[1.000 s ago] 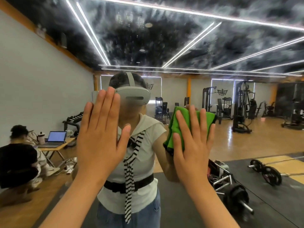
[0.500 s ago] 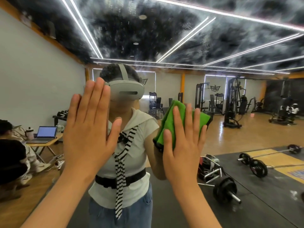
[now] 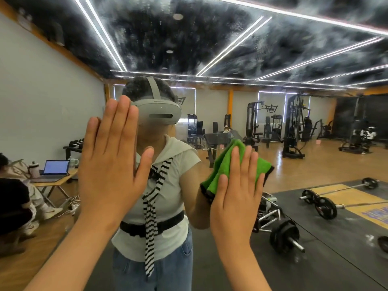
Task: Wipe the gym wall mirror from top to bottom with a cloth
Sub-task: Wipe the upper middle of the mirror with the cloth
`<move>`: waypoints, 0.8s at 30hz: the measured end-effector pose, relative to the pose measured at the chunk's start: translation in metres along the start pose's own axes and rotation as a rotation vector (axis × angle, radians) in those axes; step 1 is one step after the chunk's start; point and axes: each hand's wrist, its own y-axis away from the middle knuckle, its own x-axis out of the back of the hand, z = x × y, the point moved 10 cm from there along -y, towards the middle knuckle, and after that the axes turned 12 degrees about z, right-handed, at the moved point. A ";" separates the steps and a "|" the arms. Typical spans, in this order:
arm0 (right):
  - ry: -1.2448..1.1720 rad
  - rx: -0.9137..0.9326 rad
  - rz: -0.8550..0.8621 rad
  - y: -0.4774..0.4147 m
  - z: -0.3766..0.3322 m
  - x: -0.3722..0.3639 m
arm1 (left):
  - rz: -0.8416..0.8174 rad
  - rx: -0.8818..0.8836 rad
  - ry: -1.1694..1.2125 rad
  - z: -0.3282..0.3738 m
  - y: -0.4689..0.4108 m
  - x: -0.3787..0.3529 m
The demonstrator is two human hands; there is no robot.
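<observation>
The wall mirror (image 3: 262,49) fills the whole view and reflects the gym; its upper part looks streaked and smeary. My right hand (image 3: 237,194) presses a folded green cloth (image 3: 225,162) flat against the glass, fingers straight, at about chest height. My left hand (image 3: 113,158) lies flat on the mirror to the left of it, fingers straight and together, holding nothing. Behind both hands the mirror shows my own reflection, wearing a grey headset.
Everything else is a reflection: barbells (image 3: 319,204) and weight plates on black mats at right, weight machines (image 3: 294,127) at the back, a low table with a laptop (image 3: 55,168) and a seated person (image 3: 12,198) at left.
My right hand has slid the cloth down and to the right on the glass. The left hand stays flat on the mirror. The view has tilted up slightly.
</observation>
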 end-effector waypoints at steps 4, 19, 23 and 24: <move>0.017 -0.004 0.023 -0.018 0.004 -0.002 | -0.007 0.002 0.004 0.002 0.001 -0.001; 0.039 0.120 0.003 -0.032 0.004 -0.006 | -0.003 0.008 0.006 0.001 0.001 0.001; 0.003 0.086 0.016 -0.006 0.005 -0.005 | 0.006 0.002 0.005 0.001 0.002 0.001; 0.006 0.103 0.020 0.004 0.004 -0.006 | 0.002 0.002 0.001 0.001 0.002 0.001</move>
